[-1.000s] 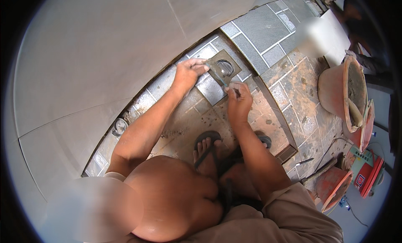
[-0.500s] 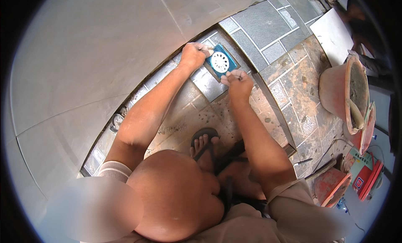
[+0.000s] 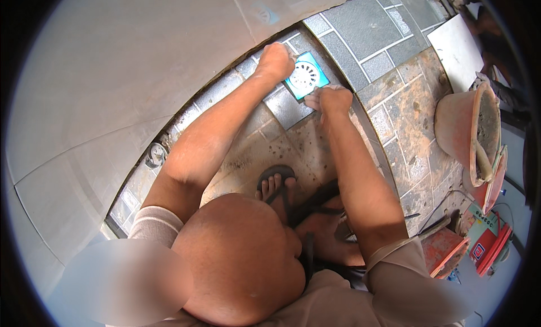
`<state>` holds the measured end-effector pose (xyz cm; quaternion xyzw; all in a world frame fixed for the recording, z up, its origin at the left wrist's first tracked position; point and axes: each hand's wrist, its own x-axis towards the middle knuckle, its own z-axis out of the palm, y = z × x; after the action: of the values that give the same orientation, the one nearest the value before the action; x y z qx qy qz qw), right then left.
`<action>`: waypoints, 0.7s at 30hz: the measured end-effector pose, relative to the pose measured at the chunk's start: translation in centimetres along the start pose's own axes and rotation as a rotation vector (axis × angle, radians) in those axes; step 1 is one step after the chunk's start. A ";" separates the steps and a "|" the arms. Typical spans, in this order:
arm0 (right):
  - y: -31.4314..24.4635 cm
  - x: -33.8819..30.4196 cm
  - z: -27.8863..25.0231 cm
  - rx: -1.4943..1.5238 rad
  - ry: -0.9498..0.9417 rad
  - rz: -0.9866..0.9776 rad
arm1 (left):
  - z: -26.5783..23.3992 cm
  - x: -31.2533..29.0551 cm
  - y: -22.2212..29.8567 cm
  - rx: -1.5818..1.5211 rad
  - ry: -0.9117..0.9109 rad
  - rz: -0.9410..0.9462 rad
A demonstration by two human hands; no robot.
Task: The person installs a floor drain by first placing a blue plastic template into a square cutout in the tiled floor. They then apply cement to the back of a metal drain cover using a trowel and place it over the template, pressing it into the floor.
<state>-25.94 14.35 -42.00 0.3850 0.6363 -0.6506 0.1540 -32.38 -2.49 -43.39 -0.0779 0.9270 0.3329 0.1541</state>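
A square floor drain cover (image 3: 305,76) in bright blue, with a round white slotted grate at its middle, lies level or nearly so over the tiled floor near the wall. My left hand (image 3: 276,61) is closed at its far left corner, fingertips partly hidden behind the knuckles. At the near right corner, my right hand (image 3: 332,98) pinches or presses the edge with bent fingers. Beneath and around the cover are grey tiles; a pale shiny tile (image 3: 290,107) borders it on the near side. Whether the cover touches the floor is hard to tell.
A large grey wall (image 3: 112,73) rises along the left. To the right stand a mortar bucket (image 3: 456,121), a smaller reddish bucket (image 3: 445,245) and a red and green machine (image 3: 490,245). A white board (image 3: 456,51) lies beside another person at the far right.
The drain cover has tilted and now catches bright light. Both my hands have shifted slightly with it, up and to the right, still at opposite corners; the whole view has shifted a little too.
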 end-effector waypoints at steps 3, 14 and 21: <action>-1.2 -0.3 -0.1 -0.018 -0.009 0.036 | -0.5 -0.5 1.2 0.128 0.006 0.052; -0.3 1.4 -0.1 -0.111 0.004 0.049 | 2.0 -3.5 -1.0 0.005 0.203 0.287; 2.1 1.3 -2.3 -0.768 0.037 -0.586 | 2.0 -6.4 -3.7 -0.045 0.280 0.475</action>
<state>-24.63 16.63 -44.16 0.1165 0.9148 -0.3774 0.0840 -24.99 -3.78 -44.90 0.0928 0.9240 0.3661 -0.0596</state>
